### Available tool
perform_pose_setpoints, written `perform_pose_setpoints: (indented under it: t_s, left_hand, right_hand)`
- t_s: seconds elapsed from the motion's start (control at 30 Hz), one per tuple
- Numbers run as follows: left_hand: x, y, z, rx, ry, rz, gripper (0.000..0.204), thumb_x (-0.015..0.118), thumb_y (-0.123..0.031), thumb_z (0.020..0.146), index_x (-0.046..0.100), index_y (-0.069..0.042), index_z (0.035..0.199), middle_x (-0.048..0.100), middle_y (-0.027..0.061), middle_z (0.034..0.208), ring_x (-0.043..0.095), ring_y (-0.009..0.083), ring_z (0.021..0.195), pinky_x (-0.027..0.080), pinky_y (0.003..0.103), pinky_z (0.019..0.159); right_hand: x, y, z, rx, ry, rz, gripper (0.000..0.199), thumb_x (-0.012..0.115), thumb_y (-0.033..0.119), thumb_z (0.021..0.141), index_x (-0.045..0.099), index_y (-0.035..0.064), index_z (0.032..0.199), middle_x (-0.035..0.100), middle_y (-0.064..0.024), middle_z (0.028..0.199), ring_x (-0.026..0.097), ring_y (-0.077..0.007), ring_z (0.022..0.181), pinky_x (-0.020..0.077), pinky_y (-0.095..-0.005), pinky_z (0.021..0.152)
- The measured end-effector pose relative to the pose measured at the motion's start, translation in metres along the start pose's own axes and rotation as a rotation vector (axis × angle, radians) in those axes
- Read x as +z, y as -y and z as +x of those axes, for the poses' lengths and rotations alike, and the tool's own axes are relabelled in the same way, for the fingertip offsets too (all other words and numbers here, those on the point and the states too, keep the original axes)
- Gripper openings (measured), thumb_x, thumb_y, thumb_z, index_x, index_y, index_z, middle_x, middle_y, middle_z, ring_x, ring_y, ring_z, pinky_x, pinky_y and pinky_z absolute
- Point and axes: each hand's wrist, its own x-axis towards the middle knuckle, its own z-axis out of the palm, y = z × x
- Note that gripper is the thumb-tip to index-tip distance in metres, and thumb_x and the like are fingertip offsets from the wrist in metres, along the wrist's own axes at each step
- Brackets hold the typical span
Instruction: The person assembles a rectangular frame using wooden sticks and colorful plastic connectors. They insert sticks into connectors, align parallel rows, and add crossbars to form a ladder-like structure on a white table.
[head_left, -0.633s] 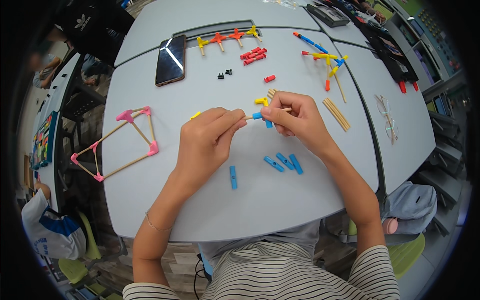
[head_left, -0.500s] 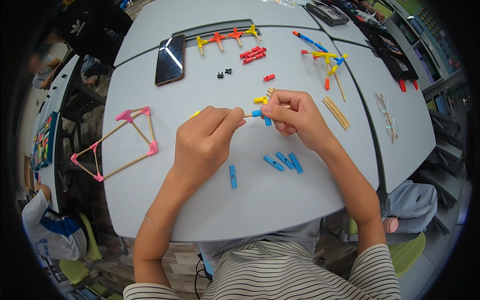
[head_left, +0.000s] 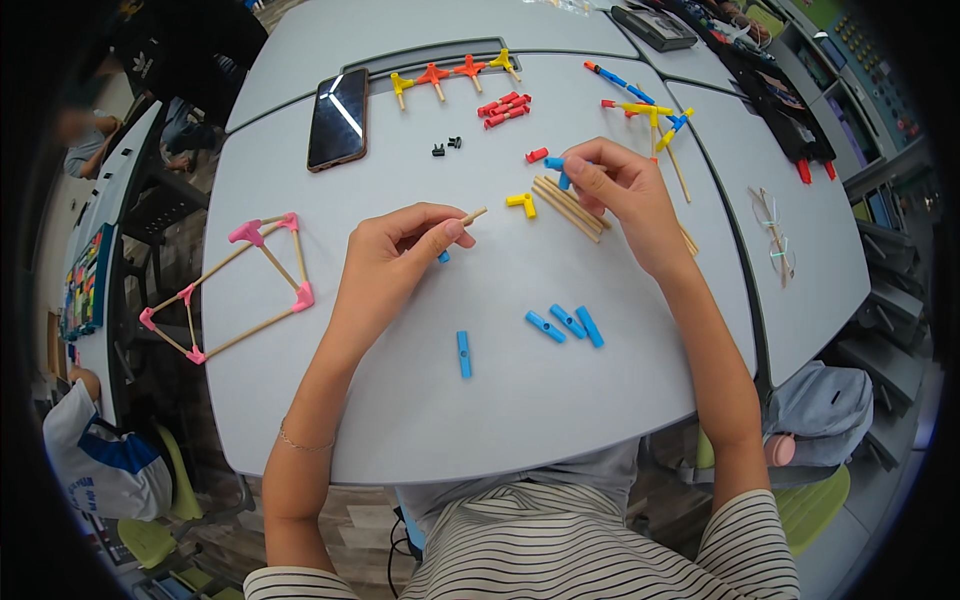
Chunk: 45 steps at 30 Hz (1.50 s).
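My left hand is closed round a short wooden stick, whose end sticks out past the thumb. A bit of a blue piece peeks out under those fingers; the rest of it is hidden. Farther right, my right hand pinches a blue connector with a tube-like end and a branch. Below that hand lie several loose wooden sticks, with a yellow elbow connector to their left. Several straight blue connectors rest on the table nearer to me.
A frame of sticks and pink joints lies left. Farther back are a phone, yellow and orange connectors on sticks, red connectors and small black parts. A multicoloured stick assembly and glasses are right.
My hands have moved apart, the stick staying in the left and the right going back and rightward with the blue connector. The yellow elbow and loose sticks are now uncovered.
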Motion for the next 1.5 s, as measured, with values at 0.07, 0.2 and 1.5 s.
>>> perform_pose_setpoints:
  t_s: [0.07, 0.2, 1.5]
  left_hand:
    - [0.002, -0.002, 0.0, -0.009, -0.025, 0.057, 0.023, 0.064, -0.016, 0.097, 0.073, 0.0, 0.111, 0.074, 0.0079, 0.091, 0.068, 0.0124, 0.093, 0.05, 0.023, 0.081]
    - [-0.001, -0.005, -0.002, 0.076, 0.008, 0.132, 0.023, 0.064, -0.002, 0.093, 0.071, 0.0, 0.114, 0.073, 0.0096, 0.103, 0.069, 0.0156, 0.096, 0.053, 0.029, 0.088]
    - [-0.047, -0.005, -0.005, 0.082, 0.029, 0.759, 0.022, 0.076, -0.011, 0.084, 0.07, -0.005, 0.103, 0.065, 0.007, 0.101, 0.062, 0.0185, 0.094, 0.05, 0.033, 0.08]
  right_hand:
    - [0.007, 0.001, -0.004, -0.002, 0.021, -0.072, 0.026, 0.071, 0.029, 0.095, 0.073, 0.0045, 0.101, 0.064, -0.0006, 0.082, 0.054, -0.0058, 0.071, 0.0429, -0.0203, 0.065]
    - [0.016, 0.001, -0.008, -0.045, 0.052, -0.1, 0.026, 0.071, 0.026, 0.094, 0.074, 0.0024, 0.105, 0.07, -0.0021, 0.093, 0.06, -0.0081, 0.081, 0.0489, -0.0225, 0.074]
    - [0.033, -0.016, -0.018, -0.565, 0.172, -0.761, 0.015, 0.076, 0.015, 0.083, 0.069, 0.0047, 0.09, 0.064, -0.0055, 0.088, 0.061, -0.0214, 0.089, 0.0531, -0.0344, 0.075]
